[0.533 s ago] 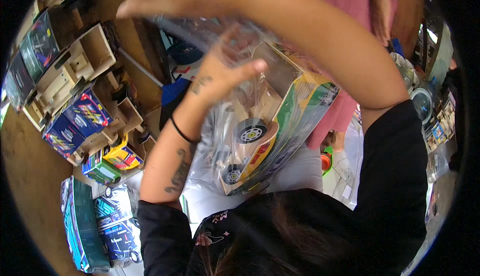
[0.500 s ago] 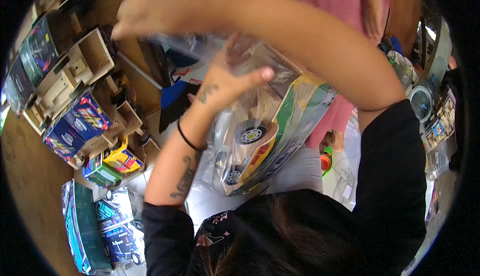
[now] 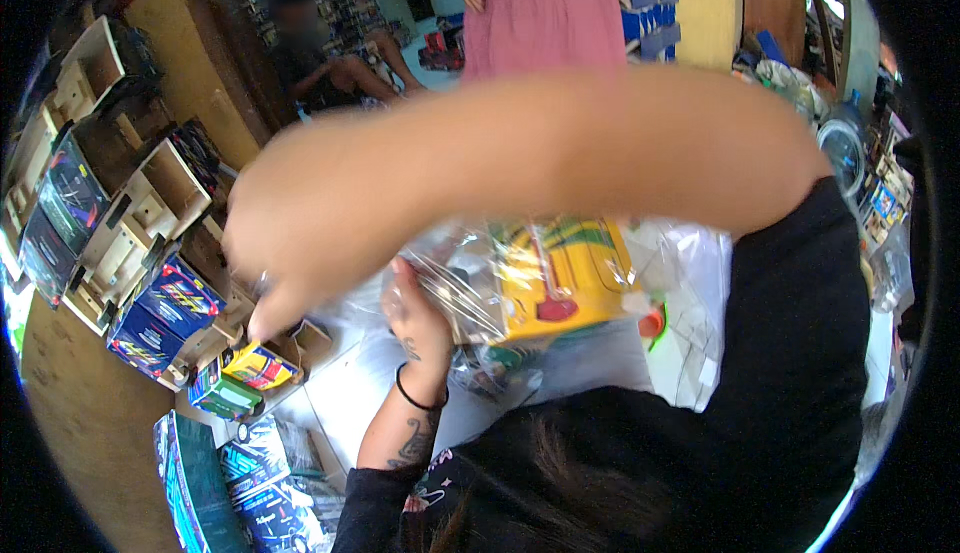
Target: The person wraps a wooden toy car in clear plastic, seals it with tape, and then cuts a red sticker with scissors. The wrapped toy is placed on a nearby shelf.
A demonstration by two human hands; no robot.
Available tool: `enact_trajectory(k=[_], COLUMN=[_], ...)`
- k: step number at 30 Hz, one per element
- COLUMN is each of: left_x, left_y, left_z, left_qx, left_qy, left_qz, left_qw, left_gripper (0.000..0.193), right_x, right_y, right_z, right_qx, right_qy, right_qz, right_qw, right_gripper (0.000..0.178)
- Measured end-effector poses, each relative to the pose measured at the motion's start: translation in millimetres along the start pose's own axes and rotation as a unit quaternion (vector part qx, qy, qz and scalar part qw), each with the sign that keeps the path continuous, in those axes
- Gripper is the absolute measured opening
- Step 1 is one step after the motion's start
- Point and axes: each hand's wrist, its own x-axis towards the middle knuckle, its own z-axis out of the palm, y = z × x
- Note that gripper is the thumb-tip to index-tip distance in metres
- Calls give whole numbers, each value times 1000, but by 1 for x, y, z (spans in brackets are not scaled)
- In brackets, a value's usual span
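On my lap lies a wooden toy truck [image 3: 575,273] with yellow and green painted panels, wrapped in clear plastic film [image 3: 455,278]. My left hand [image 3: 418,318] is closed on the film at the truck's left end, thumb up, its other fingers partly hidden. Across the front of the view stretches my right forearm, hiding the truck's far side. My right hand [image 3: 300,233], smeared by motion, is out to the left with its fingers bent down together. Film trails between it and the truck, seemingly pinched in its fingers.
Several wooden toy trucks [image 3: 165,193] are stacked along the left wall. Wrapped dark-and-teal trucks [image 3: 270,483] stand on the floor at lower left. A person in a pink skirt [image 3: 535,13] stands ahead; another person [image 3: 330,63] sits beyond the doorway. A green-and-orange object [image 3: 653,323] lies right.
The truck has turned from slanting upright to lying crosswise, its yellow panel now facing up. My right hand has come lower, and my left hand has shifted to the truck's left end.
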Motion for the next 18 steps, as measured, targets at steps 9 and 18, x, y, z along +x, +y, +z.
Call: enact_trajectory(k=[9, 18], left_x=[55, 77], left_y=[-41, -71], left_z=[-53, -127], left_qx=[-201, -215], left_qy=[99, 94], left_qz=[-77, -91], left_qw=[972, 968], left_gripper=[43, 62], right_x=[-140, -109], right_y=[45, 122], right_z=[-5, 88], right_qx=[-76, 251], right_qy=[-378, 482], right_qz=[213, 109], right_qw=[898, 832], right_gripper=[49, 36])
